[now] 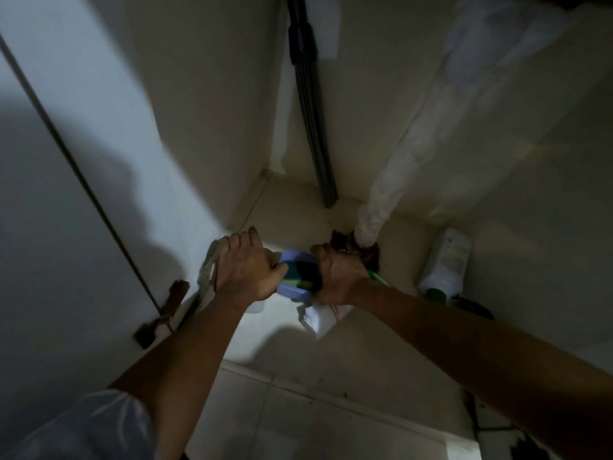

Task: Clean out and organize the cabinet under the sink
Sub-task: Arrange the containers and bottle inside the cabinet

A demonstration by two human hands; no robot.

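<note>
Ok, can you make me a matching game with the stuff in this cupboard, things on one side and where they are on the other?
Things:
1 blue tub
2 white bottle
3 dark pipe
4 white wrapped pipe

Places:
A in the back corner
B on the right, by the wall
C between the left hand and right hand
D going into the floor hole

Pairs: 1-C, 2-B, 3-A, 4-D

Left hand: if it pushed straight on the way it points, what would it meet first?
Likely the dark hose in the back corner, beyond some cabinet floor; depth is unclear. The left hand and right hand grip the blue container.
</note>
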